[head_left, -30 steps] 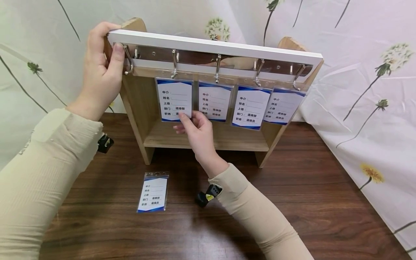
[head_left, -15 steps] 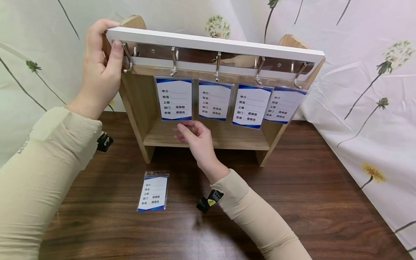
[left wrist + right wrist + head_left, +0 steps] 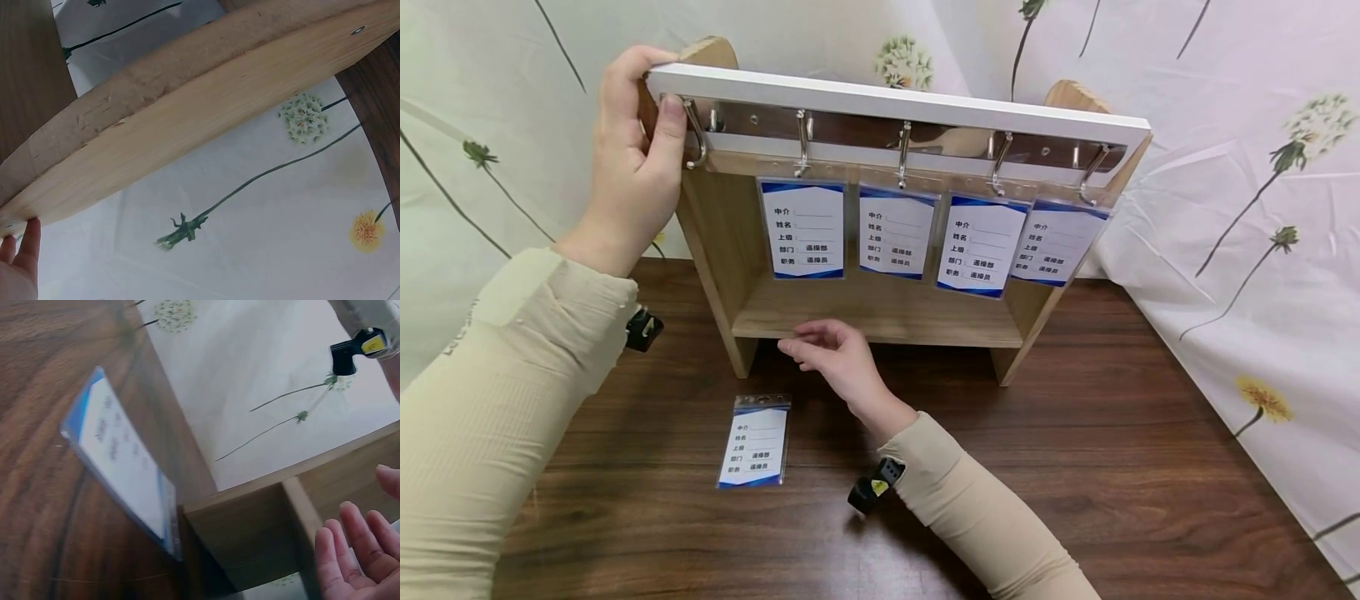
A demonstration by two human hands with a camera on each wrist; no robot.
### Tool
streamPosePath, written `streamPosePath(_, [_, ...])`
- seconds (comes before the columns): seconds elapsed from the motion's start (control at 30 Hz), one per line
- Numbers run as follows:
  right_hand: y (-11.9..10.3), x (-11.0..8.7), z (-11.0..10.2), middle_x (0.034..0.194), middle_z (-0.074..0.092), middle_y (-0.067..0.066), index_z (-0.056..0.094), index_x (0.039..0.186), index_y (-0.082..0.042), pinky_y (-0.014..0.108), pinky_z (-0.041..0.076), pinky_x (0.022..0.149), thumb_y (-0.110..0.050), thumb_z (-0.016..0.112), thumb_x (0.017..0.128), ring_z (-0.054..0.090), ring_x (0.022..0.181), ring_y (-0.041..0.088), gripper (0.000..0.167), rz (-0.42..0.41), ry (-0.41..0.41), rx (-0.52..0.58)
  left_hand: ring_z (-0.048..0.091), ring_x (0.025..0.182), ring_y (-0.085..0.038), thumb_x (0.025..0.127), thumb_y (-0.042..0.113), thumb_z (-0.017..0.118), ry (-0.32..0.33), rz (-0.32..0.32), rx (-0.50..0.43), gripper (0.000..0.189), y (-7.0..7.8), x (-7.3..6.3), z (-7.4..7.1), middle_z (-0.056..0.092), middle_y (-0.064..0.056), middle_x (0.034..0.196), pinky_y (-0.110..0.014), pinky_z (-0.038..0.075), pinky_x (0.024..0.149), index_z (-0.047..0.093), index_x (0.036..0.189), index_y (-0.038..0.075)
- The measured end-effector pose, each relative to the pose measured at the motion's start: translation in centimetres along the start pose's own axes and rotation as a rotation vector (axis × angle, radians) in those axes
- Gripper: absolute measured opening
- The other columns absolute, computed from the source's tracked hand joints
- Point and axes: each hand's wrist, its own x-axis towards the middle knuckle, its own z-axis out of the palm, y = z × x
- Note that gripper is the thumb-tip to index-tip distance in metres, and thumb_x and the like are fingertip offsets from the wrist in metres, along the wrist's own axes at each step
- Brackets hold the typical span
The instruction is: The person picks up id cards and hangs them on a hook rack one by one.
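My left hand (image 3: 638, 162) grips the upper left corner of a wooden rack (image 3: 895, 312), thumb on the front beside the leftmost metal hook (image 3: 697, 137). In the left wrist view, its fingertips (image 3: 29, 247) touch the rack's side panel (image 3: 206, 103). Several badge holders hang from the other hooks, among them a white and blue one (image 3: 805, 229) on the second hook. Another badge holder (image 3: 754, 443) lies face up on the table. Holding nothing, my right hand (image 3: 838, 367) hovers before the lower shelf, above and right of that badge; its fingers look relaxed in the right wrist view.
The rack stands on a dark wooden table (image 3: 1150, 467). A white floral cloth (image 3: 1240, 217) hangs behind it and runs down the right side. Small black wrist cameras, such as the right one (image 3: 868, 493), stick out below the sleeves.
My right hand has let go of the lower edge of the left hanging badge holder and dropped toward the table. The left hand keeps its grip on the rack.
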Motion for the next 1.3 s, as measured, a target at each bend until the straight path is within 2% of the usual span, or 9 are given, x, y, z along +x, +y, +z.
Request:
streamPosePath(0.13, [1.2, 0.0, 0.2, 0.105, 0.07, 0.011, 0.066, 0.115, 0.002, 0.035, 0.058, 0.079, -0.016, 0.076, 0.086, 0.068, 0.085, 0.016, 0.036, 0.05, -0.023, -0.09, 0.046, 0.095, -0.004, 0.104, 0.011, 0.039, 0.0, 0.011, 0.016, 0.031, 0.0, 0.0, -0.1, 0.044, 0.018, 0.11, -0.019, 0.033, 0.081, 0.045, 0.133, 0.001])
streamPosePath(0.27, [2.5, 0.0, 0.2, 0.109, 0.07, 0.01, 0.066, 0.119, 0.001, 0.045, 0.057, 0.084, -0.021, 0.076, 0.086, 0.068, 0.092, 0.031, 0.041, 0.088, -0.059, -0.172, 0.046, 0.096, -0.003, 0.104, 0.01, 0.039, 0.003, 0.016, 0.017, 0.031, 0.1, 0.0, -0.1, 0.044, 0.018, 0.111, -0.019, 0.033, 0.084, 0.045, 0.132, 0.0])
streamPosePath(0.37, [3.4, 0.1, 0.2, 0.108, 0.07, 0.009, 0.065, 0.122, 0.003, 0.041, 0.057, 0.08, -0.023, 0.077, 0.085, 0.067, 0.092, 0.034, 0.046, 0.109, -0.084, -0.224, 0.047, 0.098, -0.005, 0.104, 0.01, 0.038, 0.002, 0.015, 0.004, 0.031, 0.1, 0.0, -0.1, 0.044, 0.017, 0.113, -0.019, 0.034, 0.086, 0.044, 0.132, 0.0])
streamPosePath(0.5, [4.0, 0.1, 0.3, 0.103, 0.072, 0.004, 0.066, 0.122, 0.0, 0.026, 0.054, 0.073, -0.028, 0.079, 0.083, 0.065, 0.086, 0.016, 0.049, 0.14, -0.1, -0.294, 0.048, 0.1, -0.006, 0.104, 0.01, 0.038, -0.001, 0.01, -0.012, 0.031, 0.1, -0.1, -0.1, 0.045, 0.016, 0.114, -0.02, 0.035, 0.086, 0.044, 0.132, 0.0])
streamPosePath(0.6, [4.4, 0.1, 0.4, 0.103, 0.071, 0.002, 0.067, 0.121, -0.002, 0.021, 0.05, 0.072, -0.03, 0.081, 0.081, 0.061, 0.088, 0.007, 0.05, 0.162, -0.116, -0.342, 0.048, 0.1, -0.007, 0.104, 0.009, 0.038, -0.007, 0.012, -0.017, 0.031, 0.1, -0.1, -0.1, 0.045, 0.016, 0.115, -0.02, 0.035, 0.086, 0.044, 0.132, 0.0])
streamPosePath(0.77, [5.1, 0.2, 0.6, 0.11, 0.066, 0.002, 0.068, 0.12, -0.005, 0.024, 0.049, 0.074, -0.032, 0.082, 0.08, 0.058, 0.093, 0.01, 0.05, 0.2, -0.159, -0.41, 0.047, 0.095, -0.005, 0.104, 0.012, 0.038, -0.016, -0.009, -0.004, 0.031, 0.2, -0.2, -0.1, 0.045, 0.016, 0.114, -0.02, 0.035, 0.081, 0.043, 0.133, 0.002])
streamPosePath(0.93, [5.7, 0.4, 0.7, 0.106, 0.063, 0.001, 0.067, 0.121, -0.007, 0.022, 0.047, 0.07, -0.031, 0.085, 0.077, 0.055, 0.089, 0.009, 0.053, 0.222, -0.207, -0.473, 0.046, 0.086, -0.004, 0.104, 0.014, 0.04, -0.01, -0.034, -0.001, 0.032, 0.3, -0.2, -0.2, 0.045, 0.015, 0.109, -0.019, 0.036, 0.075, 0.044, 0.134, 0.002])
streamPosePath(1.1, [6.3, 0.7, 0.5, 0.099, 0.061, 0.0, 0.066, 0.122, -0.006, 0.02, 0.044, 0.069, -0.027, 0.087, 0.075, 0.052, 0.084, 0.008, 0.055, 0.189, -0.247, -0.536, 0.047, 0.089, -0.003, 0.104, 0.014, 0.04, -0.004, -0.043, 0.014, 0.032, 0.3, -0.2, -0.2, 0.045, 0.017, 0.111, -0.018, 0.037, 0.079, 0.045, 0.134, 0.004])
streamPosePath(1.3, [6.4, 0.8, 0.2, 0.11, 0.056, 0.001, 0.063, 0.128, -0.008, 0.019, 0.044, 0.078, -0.03, 0.088, 0.073, 0.051, 0.092, 0.008, 0.064, 0.155, -0.299, -0.662, 0.048, 0.094, -0.004, 0.104, 0.013, 0.041, 0.008, -0.051, 0.002, 0.032, 0.3, -0.1, -0.1, 0.045, 0.016, 0.111, -0.019, 0.036, 0.082, 0.046, 0.134, 0.003])
